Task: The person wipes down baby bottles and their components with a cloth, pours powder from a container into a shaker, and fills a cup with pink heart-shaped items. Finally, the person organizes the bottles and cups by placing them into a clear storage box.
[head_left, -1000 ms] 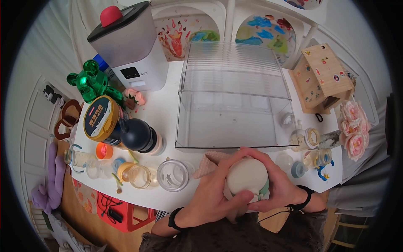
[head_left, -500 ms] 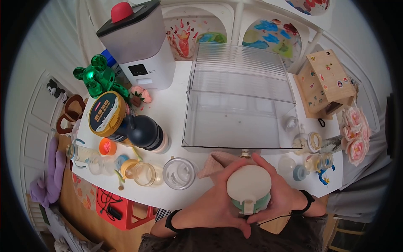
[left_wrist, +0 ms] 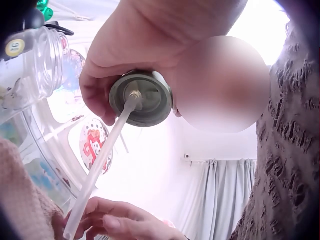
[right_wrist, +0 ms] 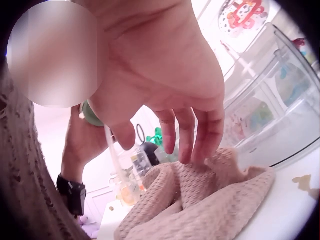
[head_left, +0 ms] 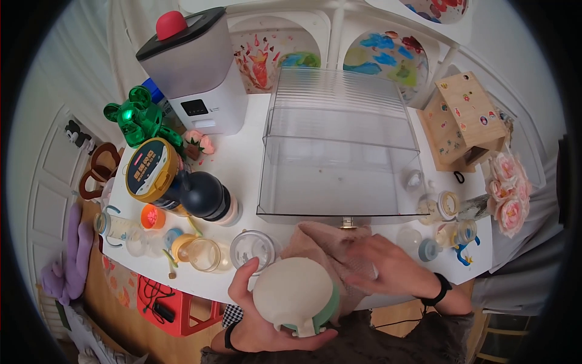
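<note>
My left hand (head_left: 260, 333) grips a cream and green cup lid (head_left: 294, 291) close to my body, low in the head view. From the lid's underside, a long translucent straw (left_wrist: 97, 167) hangs at a slant in the left wrist view. My right hand (head_left: 391, 267) is off the lid, blurred in the head view, over a crumpled pinkish waffle cloth (head_left: 312, 242) at the table's front edge. In the right wrist view its bent fingers (right_wrist: 185, 135) reach down to the cloth, fingertips right at the folds, thumb apart.
Behind the cloth stands a large clear box (head_left: 339, 182). A clear jar (head_left: 251, 250), an amber-necked bottle (head_left: 203, 255) and a dark pump bottle (head_left: 209, 194) stand to the left. Baby bottles (head_left: 445, 206) and a wooden house (head_left: 470, 121) are on the right.
Both hands held the lid before. The right hand has let go and moved to the cloth, while the left hand has carried the lid left and nearer. More of the cloth shows.
</note>
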Action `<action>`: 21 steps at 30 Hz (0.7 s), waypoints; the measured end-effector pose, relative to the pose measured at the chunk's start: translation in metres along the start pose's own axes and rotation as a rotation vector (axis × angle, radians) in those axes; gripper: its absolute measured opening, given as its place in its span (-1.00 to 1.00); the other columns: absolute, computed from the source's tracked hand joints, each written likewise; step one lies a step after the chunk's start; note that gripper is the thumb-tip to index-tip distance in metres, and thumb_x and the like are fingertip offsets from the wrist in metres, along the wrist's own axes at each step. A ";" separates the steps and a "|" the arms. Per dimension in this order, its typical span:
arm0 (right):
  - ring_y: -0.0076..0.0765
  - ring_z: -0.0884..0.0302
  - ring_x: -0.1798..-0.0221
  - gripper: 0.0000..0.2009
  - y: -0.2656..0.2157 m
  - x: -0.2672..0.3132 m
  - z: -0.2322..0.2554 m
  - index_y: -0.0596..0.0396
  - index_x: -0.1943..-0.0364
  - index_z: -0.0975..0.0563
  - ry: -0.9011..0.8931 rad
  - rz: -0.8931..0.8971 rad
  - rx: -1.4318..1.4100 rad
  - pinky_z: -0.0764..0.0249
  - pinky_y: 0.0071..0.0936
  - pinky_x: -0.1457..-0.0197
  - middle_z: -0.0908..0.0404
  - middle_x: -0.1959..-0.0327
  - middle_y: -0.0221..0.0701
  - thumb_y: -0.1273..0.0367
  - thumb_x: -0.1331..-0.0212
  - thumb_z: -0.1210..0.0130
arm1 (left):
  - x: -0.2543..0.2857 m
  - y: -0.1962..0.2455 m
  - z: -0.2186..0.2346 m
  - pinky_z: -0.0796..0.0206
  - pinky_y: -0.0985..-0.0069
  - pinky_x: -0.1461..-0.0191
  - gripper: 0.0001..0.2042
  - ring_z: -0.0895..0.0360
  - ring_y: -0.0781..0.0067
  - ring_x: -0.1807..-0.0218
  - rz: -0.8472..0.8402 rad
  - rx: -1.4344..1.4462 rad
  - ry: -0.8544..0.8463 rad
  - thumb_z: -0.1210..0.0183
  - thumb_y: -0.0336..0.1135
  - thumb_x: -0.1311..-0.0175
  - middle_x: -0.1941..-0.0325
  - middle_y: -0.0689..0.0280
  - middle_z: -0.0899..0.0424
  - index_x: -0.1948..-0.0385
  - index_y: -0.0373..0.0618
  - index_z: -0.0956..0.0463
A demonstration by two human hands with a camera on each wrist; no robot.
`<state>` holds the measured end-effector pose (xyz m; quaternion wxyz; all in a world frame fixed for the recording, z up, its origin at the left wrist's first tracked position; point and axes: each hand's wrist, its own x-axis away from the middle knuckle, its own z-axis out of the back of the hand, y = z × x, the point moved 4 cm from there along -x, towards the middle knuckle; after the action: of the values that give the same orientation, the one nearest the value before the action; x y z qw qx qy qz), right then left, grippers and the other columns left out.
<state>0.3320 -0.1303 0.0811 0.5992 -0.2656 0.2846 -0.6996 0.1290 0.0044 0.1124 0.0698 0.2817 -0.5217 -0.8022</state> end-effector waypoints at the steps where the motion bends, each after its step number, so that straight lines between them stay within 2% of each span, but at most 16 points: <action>1: 0.03 -0.46 -0.21 -0.46 -0.011 -0.002 -0.006 0.24 -0.11 -0.50 0.012 0.072 0.141 -0.41 -0.18 -0.26 -0.50 -0.18 -0.10 0.11 -0.21 -0.29 | 0.000 0.003 0.001 -0.45 0.41 -0.18 0.30 -0.62 0.19 -0.09 -0.024 -0.019 0.005 -0.64 -0.08 0.14 -0.32 -0.03 -0.28 -0.43 -0.23 0.38; 2: 0.04 -0.45 -0.21 -0.47 -0.019 -0.001 -0.011 0.21 -0.10 -0.51 0.026 0.141 0.281 -0.42 -0.16 -0.26 -0.51 -0.16 -0.12 0.12 -0.18 -0.33 | 0.000 0.003 0.000 -0.46 0.40 -0.17 0.30 -0.61 0.18 -0.10 -0.030 -0.034 0.004 -0.64 -0.09 0.15 -0.30 -0.04 -0.29 -0.42 -0.22 0.37; 3: 0.04 -0.45 -0.21 -0.47 -0.018 0.002 -0.016 0.21 -0.10 -0.51 0.034 0.131 0.280 -0.42 -0.16 -0.26 -0.51 -0.16 -0.12 0.12 -0.18 -0.33 | -0.001 0.003 -0.001 -0.47 0.39 -0.16 0.29 -0.61 0.18 -0.10 -0.036 -0.038 -0.003 -0.64 -0.10 0.15 -0.30 -0.04 -0.30 -0.42 -0.22 0.36; 5: -0.03 -0.40 -0.25 -0.54 -0.005 0.005 -0.033 0.20 0.01 -0.55 -0.104 0.032 0.428 -0.41 -0.19 -0.26 -0.48 -0.18 -0.15 0.16 -0.13 -0.36 | -0.004 0.003 -0.003 -0.48 0.37 -0.14 0.27 -0.62 0.16 -0.10 -0.055 -0.044 -0.006 -0.65 -0.12 0.16 -0.28 -0.06 -0.32 -0.41 -0.22 0.33; 6: -0.03 -0.40 -0.25 -0.54 0.005 0.007 -0.040 0.20 0.01 -0.55 -0.098 0.024 0.429 -0.41 -0.19 -0.26 -0.48 -0.18 -0.15 0.16 -0.13 -0.36 | -0.005 0.002 -0.005 -0.49 0.36 -0.14 0.26 -0.62 0.15 -0.10 -0.064 -0.043 -0.008 -0.65 -0.13 0.16 -0.27 -0.06 -0.32 -0.40 -0.22 0.32; 8: 0.03 -0.51 -0.06 -0.65 0.014 0.008 -0.047 0.20 0.12 -0.56 -0.032 0.156 0.590 -0.47 -0.14 -0.15 -0.56 0.03 -0.16 0.26 -0.11 -0.33 | -0.005 -0.001 -0.007 -0.50 0.33 -0.11 0.22 -0.63 0.11 -0.10 -0.067 -0.042 0.016 -0.66 -0.14 0.16 -0.24 -0.06 -0.37 -0.38 -0.23 0.25; 9: 0.03 -0.51 -0.06 -0.65 0.017 0.013 -0.044 0.20 0.12 -0.56 -0.028 0.153 0.592 -0.47 -0.14 -0.15 -0.56 0.03 -0.16 0.26 -0.11 -0.33 | -0.003 -0.005 -0.009 -0.50 0.32 -0.11 0.21 -0.63 0.10 -0.10 -0.064 -0.042 0.029 -0.66 -0.14 0.16 -0.22 -0.06 -0.39 -0.37 -0.23 0.23; 11: -0.08 -0.60 0.14 -0.77 0.012 0.018 -0.022 0.19 0.18 -0.57 -0.063 -0.157 0.133 -0.52 -0.22 0.01 -0.60 0.23 -0.20 0.32 -0.22 -0.24 | 0.001 -0.014 -0.013 -0.50 0.29 -0.09 0.16 -0.63 0.08 -0.10 -0.041 -0.032 0.054 -0.66 -0.13 0.17 -0.17 -0.04 -0.45 -0.35 -0.25 0.14; 12: -0.08 -0.60 0.14 -0.77 -0.004 0.025 -0.010 0.19 0.18 -0.57 -0.067 -0.149 0.135 -0.52 -0.22 0.01 -0.60 0.23 -0.20 0.32 -0.22 -0.24 | 0.002 -0.017 -0.014 -0.50 0.28 -0.08 0.13 -0.63 0.08 -0.09 -0.020 -0.025 0.072 -0.66 -0.11 0.17 -0.13 -0.03 -0.48 -0.34 -0.26 0.08; 13: -0.16 -0.61 0.19 -0.79 -0.016 0.035 0.010 0.20 0.20 -0.55 0.124 -0.337 -0.086 -0.54 -0.24 0.04 -0.62 0.29 -0.19 0.33 -0.25 -0.23 | -0.001 -0.015 -0.016 -0.50 0.28 -0.08 0.13 -0.63 0.08 -0.09 -0.016 -0.032 0.085 -0.66 -0.11 0.17 -0.13 -0.03 -0.48 -0.34 -0.26 0.08; 14: -0.24 -0.62 0.25 -0.81 -0.015 0.045 0.020 0.20 0.23 -0.54 0.310 -0.522 -0.311 -0.56 -0.27 0.07 -0.63 0.34 -0.17 0.34 -0.29 -0.21 | -0.006 -0.010 -0.021 -0.43 0.30 -0.18 0.13 -0.59 0.11 -0.15 -0.065 -0.118 0.049 -0.66 -0.10 0.20 -0.24 -0.01 -0.36 -0.34 -0.29 0.04; 16: -0.33 -0.62 0.20 -0.77 -0.011 0.076 0.019 0.18 0.25 -0.52 0.740 -0.223 -0.435 -0.54 -0.31 0.03 -0.67 0.25 -0.15 0.26 -0.37 -0.18 | -0.010 -0.009 -0.036 -0.29 0.33 -0.35 0.07 -0.53 0.15 -0.22 -0.095 -0.147 0.047 -0.65 -0.02 0.20 -0.29 -0.01 -0.39 -0.31 -0.33 -0.10; 17: -0.24 -0.63 0.15 -0.75 -0.016 0.080 0.014 0.20 0.24 -0.53 0.865 -0.034 -0.548 -0.54 -0.24 0.00 -0.66 0.17 -0.12 0.25 -0.39 -0.15 | -0.013 -0.009 -0.041 -0.29 0.33 -0.35 0.07 -0.53 0.15 -0.22 -0.076 -0.168 0.067 -0.65 -0.02 0.20 -0.29 -0.01 -0.39 -0.31 -0.33 -0.10; 18: -0.19 -0.63 0.13 -0.72 -0.020 0.078 0.010 0.21 0.19 -0.54 0.823 0.113 -0.539 -0.53 -0.22 -0.03 -0.65 0.13 -0.08 0.22 -0.38 -0.15 | -0.018 -0.010 -0.048 -0.26 0.32 -0.38 0.02 -0.52 0.13 -0.24 -0.027 -0.125 0.003 -0.63 0.00 0.17 -0.27 -0.01 -0.42 -0.28 -0.34 -0.16; 20: -0.09 -0.62 0.05 -0.65 -0.021 0.076 0.003 0.22 0.17 -0.59 0.766 0.170 -0.428 -0.51 -0.17 -0.10 -0.62 0.07 -0.06 0.15 -0.32 -0.23 | -0.025 -0.014 -0.060 -0.26 0.30 -0.41 -0.05 -0.46 0.05 -0.30 0.138 -0.084 -0.167 -0.58 0.01 0.09 -0.24 0.01 -0.48 -0.26 -0.37 -0.23; 21: -0.04 -0.61 0.01 -0.61 -0.022 0.075 0.000 0.23 0.16 -0.61 0.740 0.200 -0.375 -0.49 -0.15 -0.13 -0.61 0.04 -0.05 0.11 -0.29 -0.27 | -0.029 -0.014 -0.058 -0.26 0.30 -0.41 -0.05 -0.46 0.05 -0.30 0.156 -0.097 -0.146 -0.58 0.01 0.09 -0.24 0.01 -0.48 -0.26 -0.37 -0.23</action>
<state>0.3062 -0.2019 0.0986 0.4632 -0.0720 0.6270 -0.6223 0.1864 -0.0242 0.0938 0.1076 0.1775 -0.5063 -0.8370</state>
